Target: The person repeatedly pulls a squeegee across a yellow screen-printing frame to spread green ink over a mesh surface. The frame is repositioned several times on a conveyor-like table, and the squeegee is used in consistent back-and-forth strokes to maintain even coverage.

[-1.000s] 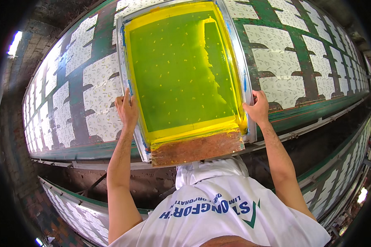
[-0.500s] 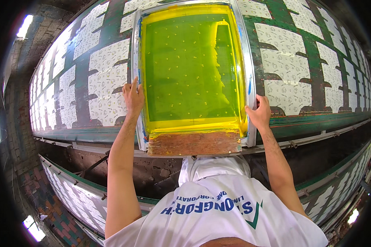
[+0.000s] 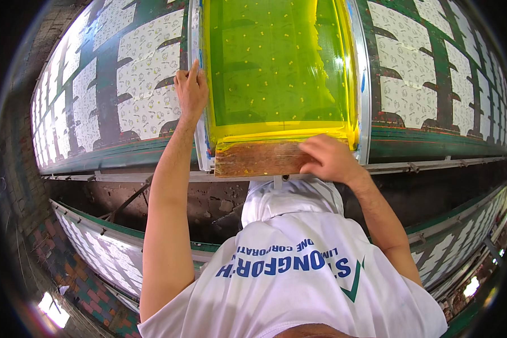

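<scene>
A printing screen [image 3: 276, 73] with green-yellow mesh, yellow tape edges and a metal frame lies on the long table before me. My left hand [image 3: 191, 93] grips the frame's left rail [image 3: 196, 34], its index finger stretched along the metal. A wooden squeegee [image 3: 259, 159] rests across the screen's near end; its blade is hidden. My right hand [image 3: 332, 160] is over the squeegee's right end, fingers bent and thumb apart from them. Whether it touches the wood is unclear. Yellow ink [image 3: 332, 96] streaks the screen's right side.
White printed fabric panels [image 3: 146, 79] with small motifs lie in rows on the green table [image 3: 107, 155], left and right of the screen. A metal rail [image 3: 411, 167] runs along the near edge. Behind me stands another table with white panels [image 3: 104, 256].
My right hand has left the frame's right rail and moved inward to the squeegee's right end. The left hand stays on the left rail. The screen appears higher in view.
</scene>
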`<state>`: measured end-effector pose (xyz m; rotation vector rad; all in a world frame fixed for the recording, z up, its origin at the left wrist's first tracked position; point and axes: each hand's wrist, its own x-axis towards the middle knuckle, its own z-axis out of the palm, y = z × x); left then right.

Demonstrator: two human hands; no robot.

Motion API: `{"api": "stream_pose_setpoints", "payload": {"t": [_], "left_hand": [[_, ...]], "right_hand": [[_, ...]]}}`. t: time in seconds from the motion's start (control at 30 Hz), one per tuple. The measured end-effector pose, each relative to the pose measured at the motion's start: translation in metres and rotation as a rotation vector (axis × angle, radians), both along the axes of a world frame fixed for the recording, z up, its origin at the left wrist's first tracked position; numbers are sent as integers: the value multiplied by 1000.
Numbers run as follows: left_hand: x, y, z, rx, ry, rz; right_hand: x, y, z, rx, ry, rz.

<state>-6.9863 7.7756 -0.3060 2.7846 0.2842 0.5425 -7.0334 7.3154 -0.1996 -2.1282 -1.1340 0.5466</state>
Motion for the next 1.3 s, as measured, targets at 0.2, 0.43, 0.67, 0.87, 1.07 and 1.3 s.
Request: {"api": "stream_pose_setpoints", "payload": {"t": [0.2,0.43,0.67,0.87,1.07,1.3], "left_hand": [[1,-1,-2,-26,2,16],[4,-3,-4,-74,-12,52],[2,3,-5,-117,-93,28],[4,-1,2,-139,-44,39],[2,-3,8,-116,-39,48],[7,-10,11,-89,2,129]], "right_hand": [[-24,58,12,-219,-179,143],[-33,93,5,-376,-182,-153],[-39,107,-11,-331,-351,-280],[75,145,-34,-317,-491,-343],[227,188,-40,-393,-494,-335],[378,230,-46,-472,-466,-353]]}}
